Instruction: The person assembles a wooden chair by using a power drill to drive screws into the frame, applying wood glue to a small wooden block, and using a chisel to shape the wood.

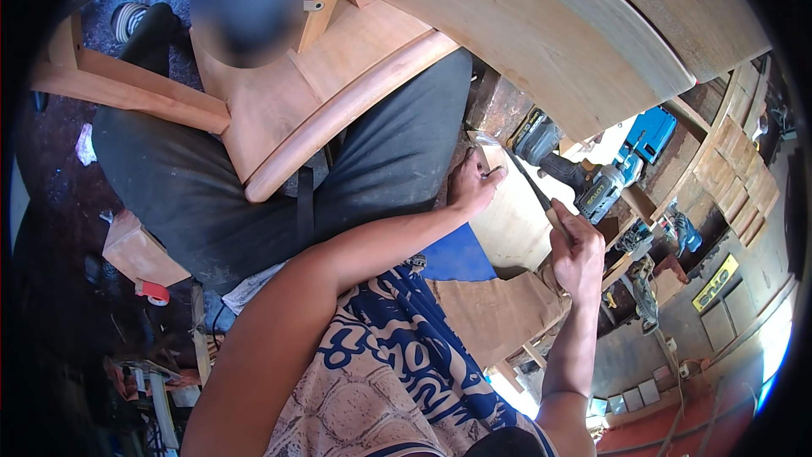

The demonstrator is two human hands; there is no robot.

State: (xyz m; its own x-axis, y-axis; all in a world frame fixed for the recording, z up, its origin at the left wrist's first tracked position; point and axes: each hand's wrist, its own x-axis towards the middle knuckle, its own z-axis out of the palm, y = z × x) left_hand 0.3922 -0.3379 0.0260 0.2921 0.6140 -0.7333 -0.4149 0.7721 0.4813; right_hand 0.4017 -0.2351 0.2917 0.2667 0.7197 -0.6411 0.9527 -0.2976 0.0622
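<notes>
My left hand is closed, its fingers bent around a small pale piece of wood whose end sticks out past them. In my right hand is the handle of a long, thin, dark-bladed hand tool; whether it is a file or a knife I cannot tell. The blade slants up and left, its far end close to the wood piece. Whether the two touch cannot be made out. Below both hands lies a pale board.
A cordless drill lies just right of the tool, near a blue case. Large wooden panels fill the upper right. Another person in dark trousers sits opposite behind a wooden frame with a curved rail. A wood block stands lower left.
</notes>
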